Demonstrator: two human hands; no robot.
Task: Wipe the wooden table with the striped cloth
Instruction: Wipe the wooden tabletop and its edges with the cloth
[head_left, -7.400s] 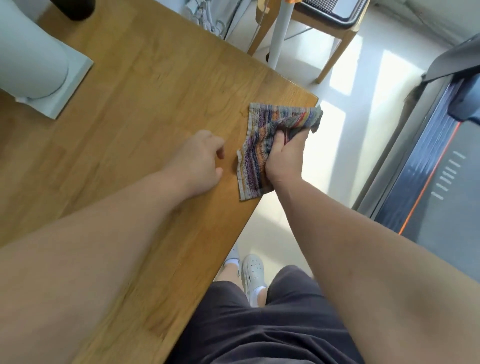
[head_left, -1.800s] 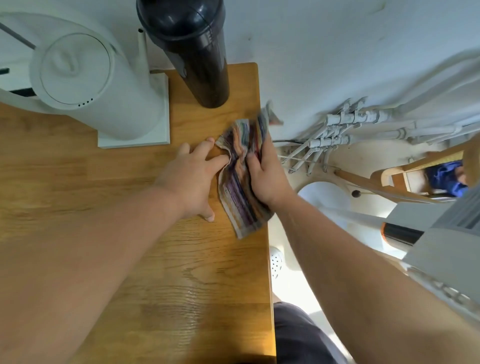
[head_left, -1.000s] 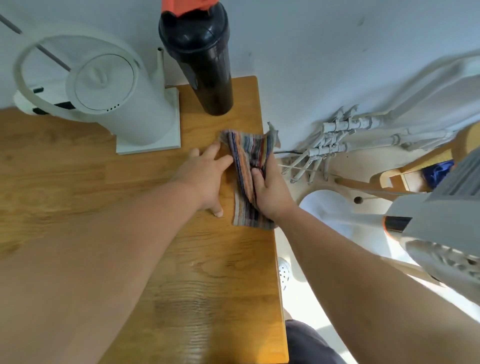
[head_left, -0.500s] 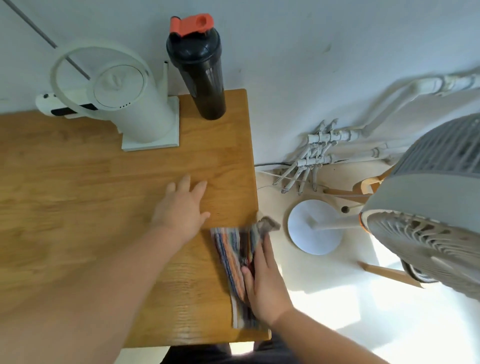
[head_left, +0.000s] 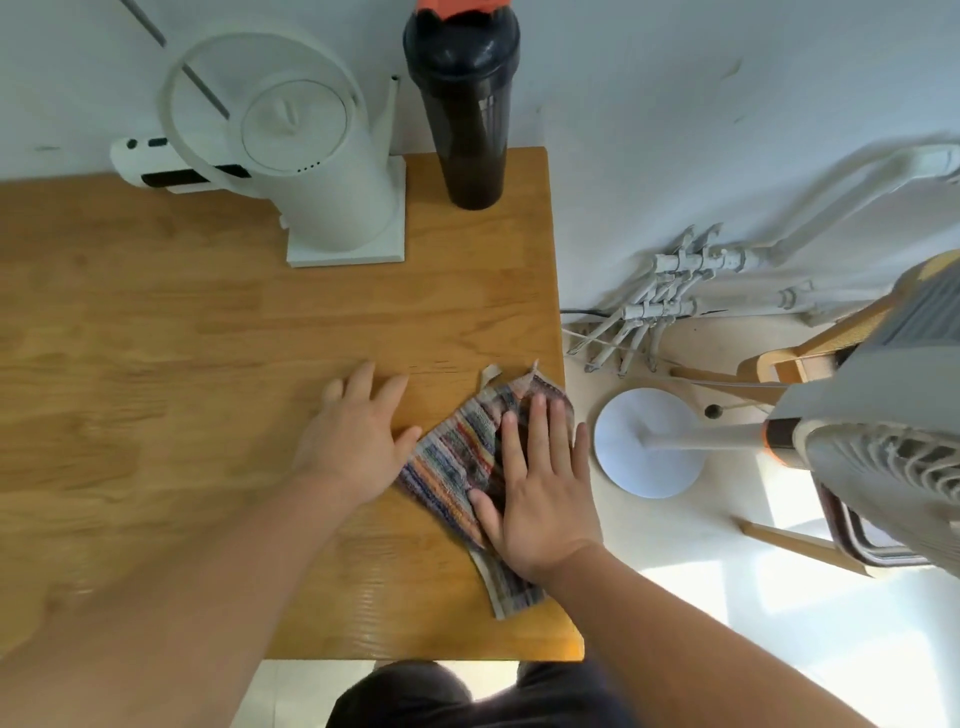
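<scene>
Striped cloth (head_left: 467, 457) farther forward (right hand (head_left: 540, 493) flat)

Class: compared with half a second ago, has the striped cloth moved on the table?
Yes. The striped cloth has slid away from the table's near edge, toward the black bottle, under the right hand.
</scene>
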